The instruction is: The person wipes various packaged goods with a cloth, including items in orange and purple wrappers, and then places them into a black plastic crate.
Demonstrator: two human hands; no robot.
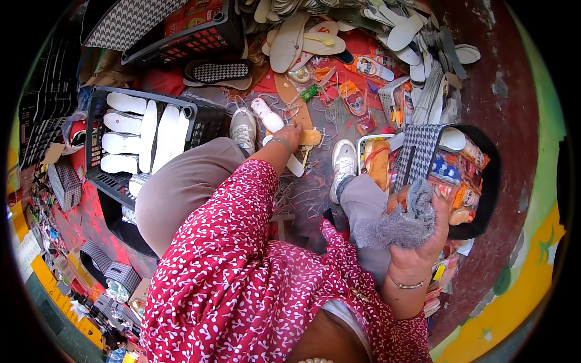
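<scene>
Firstly, one grey wad (396,228), crumpled, fuzzy and mesh-like, its ends folded over; located above the right knee, grasped in the right hand (420,239), palm up, fingers bent about it. Left hand (285,138), one, lowered to the floor between the feet, at the heel of a pink-and-white sole (267,115) and beside a tan-yellow piece (310,138); its fingertips are hidden, so whether it grips either cannot be told.

Counted: white shoes, two, worn, left (243,129) and right (344,164); dark crate (206,121), one, at left, holding white soles (122,123), four lying crosswise and others lengthwise; black bin (491,175), one, at right, with orange packets.

Around: loose soles (287,42) heaped at the far side; scraps of string on the floor. In the way: the left knee covers part of the dark crate; the wad and right hand overlap the bin's near edge.
</scene>
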